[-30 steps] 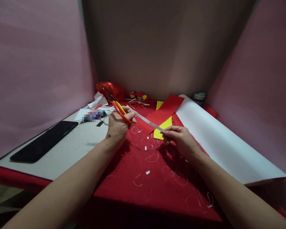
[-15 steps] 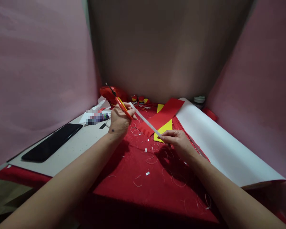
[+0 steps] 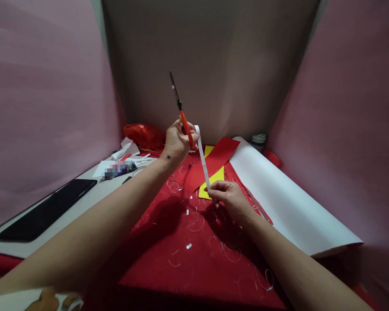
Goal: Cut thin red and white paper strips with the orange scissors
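My left hand (image 3: 178,140) is closed, raised above the table, with scissors (image 3: 185,125) in it, red handles in the palm and dark blades pointing up. The same hand pinches the upper end of a narrow white paper strip (image 3: 202,157), which curls over at the top. Lower down and to the right, my right hand (image 3: 228,196) pinches the strip's bottom end between thumb and fingers. The strip runs steeply between both hands. Behind it lie a red pleated sheet (image 3: 210,164) and yellow paper (image 3: 218,177).
On the left, a black phone (image 3: 48,209) and a tube (image 3: 119,169) lie on a pale board. A large white sheet (image 3: 278,194) slopes along the right. Thread bits and white scraps (image 3: 189,246) litter the red cloth (image 3: 162,263). At the back left sits a red plastic bag (image 3: 144,134).
My left hand has risen and moved right with the scissors, whose blades now point more upright. The strip has swung from a slant to a steeper line. The view has shifted slightly.
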A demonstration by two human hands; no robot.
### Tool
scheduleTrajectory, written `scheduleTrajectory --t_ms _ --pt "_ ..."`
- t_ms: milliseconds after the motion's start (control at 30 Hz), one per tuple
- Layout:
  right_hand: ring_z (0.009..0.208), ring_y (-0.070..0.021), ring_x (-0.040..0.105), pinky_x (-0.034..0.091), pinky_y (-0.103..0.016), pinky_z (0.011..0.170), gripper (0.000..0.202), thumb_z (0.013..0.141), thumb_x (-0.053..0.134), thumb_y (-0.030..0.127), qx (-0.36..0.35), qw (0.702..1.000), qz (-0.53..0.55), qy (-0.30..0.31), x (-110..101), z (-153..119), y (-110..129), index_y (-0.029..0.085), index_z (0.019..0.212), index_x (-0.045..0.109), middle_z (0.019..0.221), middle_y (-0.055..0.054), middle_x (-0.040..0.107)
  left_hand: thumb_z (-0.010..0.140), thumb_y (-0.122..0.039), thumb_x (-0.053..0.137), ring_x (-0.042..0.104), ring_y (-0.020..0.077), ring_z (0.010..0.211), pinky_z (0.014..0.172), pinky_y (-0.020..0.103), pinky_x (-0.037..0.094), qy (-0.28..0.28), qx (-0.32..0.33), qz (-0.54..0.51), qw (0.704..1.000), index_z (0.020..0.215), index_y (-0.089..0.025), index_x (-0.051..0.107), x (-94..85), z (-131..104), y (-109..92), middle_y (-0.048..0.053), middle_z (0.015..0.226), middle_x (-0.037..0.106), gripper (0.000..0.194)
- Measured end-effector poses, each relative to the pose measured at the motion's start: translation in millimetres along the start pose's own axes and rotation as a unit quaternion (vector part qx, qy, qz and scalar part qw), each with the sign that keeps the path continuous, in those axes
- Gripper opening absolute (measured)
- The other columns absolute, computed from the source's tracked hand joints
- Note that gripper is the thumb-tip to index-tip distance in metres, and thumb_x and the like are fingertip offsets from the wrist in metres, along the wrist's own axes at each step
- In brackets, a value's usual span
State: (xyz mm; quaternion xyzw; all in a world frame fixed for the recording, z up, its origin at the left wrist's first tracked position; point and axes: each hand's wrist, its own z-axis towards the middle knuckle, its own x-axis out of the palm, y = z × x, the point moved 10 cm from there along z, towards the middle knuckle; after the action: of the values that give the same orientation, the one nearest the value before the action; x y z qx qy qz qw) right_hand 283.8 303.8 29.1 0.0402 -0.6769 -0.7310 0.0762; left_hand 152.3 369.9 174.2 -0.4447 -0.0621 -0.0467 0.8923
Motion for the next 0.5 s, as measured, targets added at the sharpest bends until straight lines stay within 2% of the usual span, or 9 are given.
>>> scheduleTrajectory --t_ms 200,300,433,500 --pt "0.043 -0.0092 0.043 0.033 -0.026 0.047 0.003 0.062 0.063 0.02 0.003 1.0 0.018 -0.017 -4.0 1.1 2.1 0.017 0.063 0.063 0.051 0.003 0.052 0.057 -0.002 0.057 0.048 0.0071 0.035 0.035 0.021 0.038 0.04 -0.007 -0.014 0.999 0.066 -0.019 0.046 28.1 10.9 4.7 -0.007 0.051 0.049 0.022" --pt "0.044 -0.0096 0.045 0.034 -0.026 0.049 0.003 0.062 0.062 0.02 -0.003 1.0 0.01 -0.024 -7.0 2.9 3.4 0.017 0.063 0.063 0.05 0.002 0.054 0.06 -0.003 0.056 0.047 0.0065 0.036 0.037 0.021 0.039 0.08 0.003 -0.013 0.997 0.067 -0.018 0.046 46.7 13.6 2.7 -0.007 0.052 0.049 0.019" --pt "0.043 -0.0097 0.045 0.033 -0.025 0.047 0.004 0.061 0.062 0.018 0.003 0.999 0.021 -0.041 -11.5 4.8 -1.2 0.016 0.064 0.063 0.049 0.003 0.055 0.063 -0.005 0.057 0.047 0.0046 0.042 0.044 0.018 0.04 0.12 0.025 0.056 0.991 0.071 -0.017 0.048 69.9 15.8 5.5 -0.007 0.054 0.051 0.017" --pt "0.041 -0.0093 0.045 0.033 -0.025 0.045 0.004 0.06 0.062 0.017 0.009 0.998 0.047 -0.034 -9.9 5.3 -5.1 0.016 0.064 0.062 0.048 0.003 0.055 0.064 -0.005 0.055 0.048 0.0056 0.044 0.046 0.018 0.04 0.141 -0.006 0.11 0.984 0.073 -0.016 0.05 77.4 15.3 19.9 -0.007 0.053 0.052 0.016"
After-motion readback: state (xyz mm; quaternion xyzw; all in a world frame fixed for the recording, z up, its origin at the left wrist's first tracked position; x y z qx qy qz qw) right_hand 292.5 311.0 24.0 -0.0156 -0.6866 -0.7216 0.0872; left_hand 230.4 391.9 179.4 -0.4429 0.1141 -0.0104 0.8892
